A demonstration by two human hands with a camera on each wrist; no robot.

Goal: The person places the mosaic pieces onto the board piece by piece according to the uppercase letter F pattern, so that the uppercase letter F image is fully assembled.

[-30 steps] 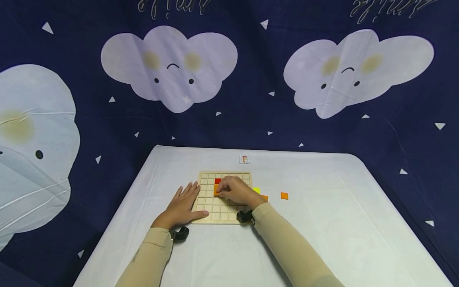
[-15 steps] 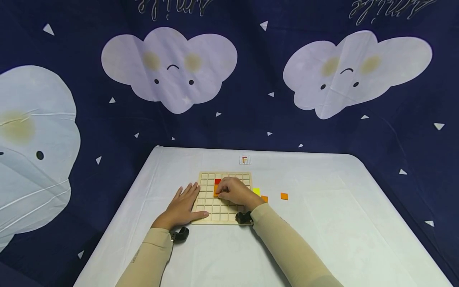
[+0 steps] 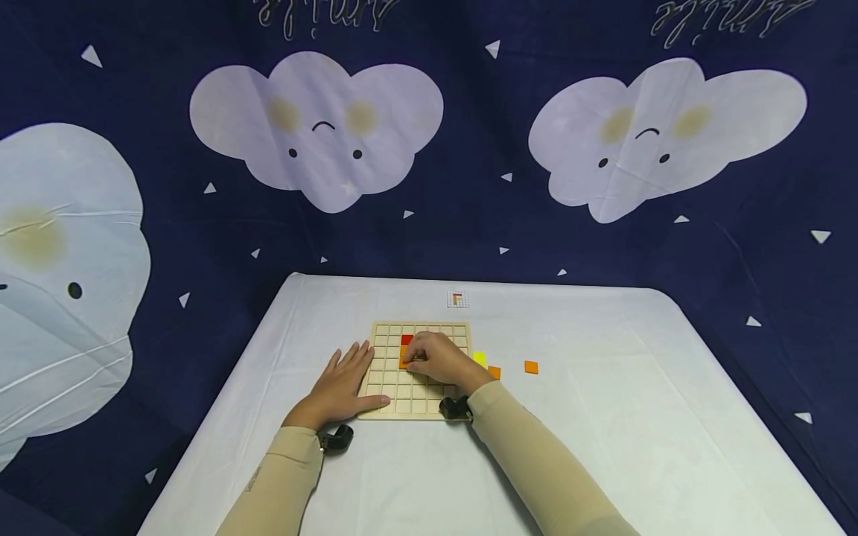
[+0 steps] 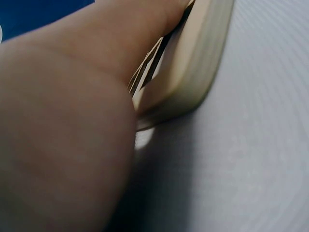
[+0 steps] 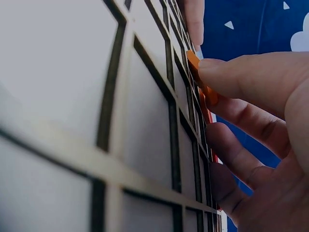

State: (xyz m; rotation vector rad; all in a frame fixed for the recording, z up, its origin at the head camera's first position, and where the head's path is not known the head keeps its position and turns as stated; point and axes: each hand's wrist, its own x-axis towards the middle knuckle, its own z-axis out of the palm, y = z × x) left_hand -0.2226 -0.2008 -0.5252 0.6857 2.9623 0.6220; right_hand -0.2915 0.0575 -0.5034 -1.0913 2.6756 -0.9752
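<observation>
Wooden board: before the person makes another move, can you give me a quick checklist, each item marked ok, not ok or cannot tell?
1. Board steadied: ok, the left hand rests on its left edge.
2. Orange tile in grip: ok, the right hand pinches it.
3. That tile flat in its square: cannot tell, the fingers cover part of it.
4. Red tile on the board: ok.
5. Layout matches the small card beyond the board: cannot tell, its pattern is too small.
6. Spares off the board: ok, a yellow tile and two loose orange tiles lie to its right.
</observation>
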